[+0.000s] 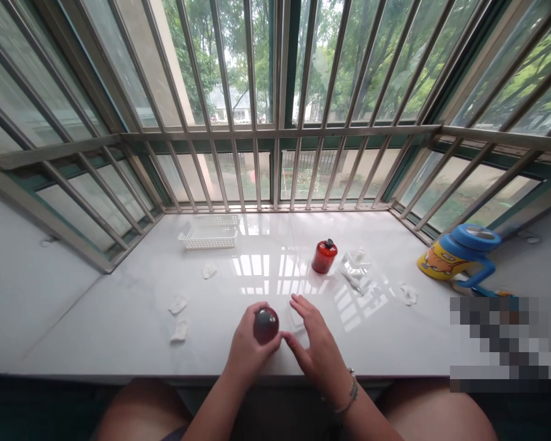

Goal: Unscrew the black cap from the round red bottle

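My left hand (248, 343) is wrapped round a glossy dark red round container (266, 325). Its rounded end faces up at me, and the fingers hide its sides. Close beside it, my right hand (316, 340) is open, with fingers spread and the thumb stretched toward the left thumb. Whether the two thumbs touch I cannot tell. A pale, see-through piece (296, 320) lies partly hidden behind the right hand. Farther back stands a red translucent bottle (324, 257) with a black top.
A white perforated basket (209, 240) sits at the back left. Crumpled white tissues (179, 331) lie at the left, another tissue (408, 294) at the right. Clear plastic packaging (356, 264) is beside the red bottle. A blue-and-yellow mug (459, 254) stands far right. Window bars (275, 132) border the back.
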A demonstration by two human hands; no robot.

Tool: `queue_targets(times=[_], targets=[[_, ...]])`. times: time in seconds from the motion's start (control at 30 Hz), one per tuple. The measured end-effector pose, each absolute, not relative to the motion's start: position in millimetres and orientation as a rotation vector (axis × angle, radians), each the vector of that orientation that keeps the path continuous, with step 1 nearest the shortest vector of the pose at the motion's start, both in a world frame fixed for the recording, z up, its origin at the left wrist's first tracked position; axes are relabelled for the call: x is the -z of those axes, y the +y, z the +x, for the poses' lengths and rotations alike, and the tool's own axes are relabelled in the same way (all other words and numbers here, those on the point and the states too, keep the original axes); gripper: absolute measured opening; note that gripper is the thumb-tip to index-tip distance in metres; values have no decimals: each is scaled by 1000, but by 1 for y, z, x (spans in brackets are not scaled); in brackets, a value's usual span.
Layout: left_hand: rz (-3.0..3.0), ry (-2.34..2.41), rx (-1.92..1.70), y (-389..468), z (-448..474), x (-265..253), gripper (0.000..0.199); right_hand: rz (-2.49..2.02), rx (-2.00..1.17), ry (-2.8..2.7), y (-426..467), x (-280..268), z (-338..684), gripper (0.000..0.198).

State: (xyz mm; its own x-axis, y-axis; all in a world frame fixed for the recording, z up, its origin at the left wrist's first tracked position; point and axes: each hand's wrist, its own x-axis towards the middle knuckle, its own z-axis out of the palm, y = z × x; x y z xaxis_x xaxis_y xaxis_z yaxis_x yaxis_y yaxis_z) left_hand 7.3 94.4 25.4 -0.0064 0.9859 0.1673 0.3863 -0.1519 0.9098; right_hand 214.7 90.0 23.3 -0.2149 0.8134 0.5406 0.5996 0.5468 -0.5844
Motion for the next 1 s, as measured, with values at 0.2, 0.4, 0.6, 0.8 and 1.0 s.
queue_targets(times=[0.2,0.4,0.6,0.8,1.0], targets=[[1543,1450,-1086,67,26,-15,49,-1075,-456,-1964,73,-46,173,69],[1748,1448,-1138,67,32,-8,36,-1165,-533,-1908,73,-46,157,46],[1917,1427,-1204,66,29,3,36,-1112,-503,-1990,76,-50,161,49],[1927,1456,-1200,64,31,6,37,-1076,-570,-2052,80,-51,164,50],[1844,1419,-1196,65,31,1,38,-1070,-623,-2043,79,-51,163,51]])
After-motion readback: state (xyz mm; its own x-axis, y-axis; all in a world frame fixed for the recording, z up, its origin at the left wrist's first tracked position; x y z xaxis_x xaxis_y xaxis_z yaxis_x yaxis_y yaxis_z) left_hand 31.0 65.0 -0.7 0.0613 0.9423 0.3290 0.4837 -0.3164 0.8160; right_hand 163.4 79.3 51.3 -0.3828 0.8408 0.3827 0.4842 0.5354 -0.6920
